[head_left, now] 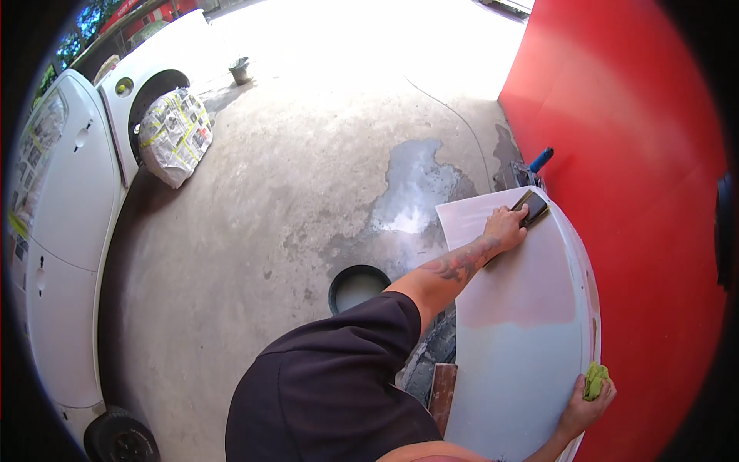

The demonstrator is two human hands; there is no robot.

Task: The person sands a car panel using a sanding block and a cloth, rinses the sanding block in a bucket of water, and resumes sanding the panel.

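A long curved white car panel (516,385) lies at the right, its far part a dull pinkish patch. My left hand (506,228) reaches to the panel's far end, fingers closed round a dark sanding block (530,209) that rests on the surface. Down at the near right edge of the panel, my right hand (586,408) is closed on a crumpled yellow-green cloth (595,381). The underside of the block is hidden.
A red wall (647,231) runs close along the panel's right side. On the wet concrete floor stands a round dark tub (358,289) of cloudy liquid. A white vehicle (65,285) with a newspaper-wrapped wheel (175,135) is at the left. A bucket (240,71) stands farther back.
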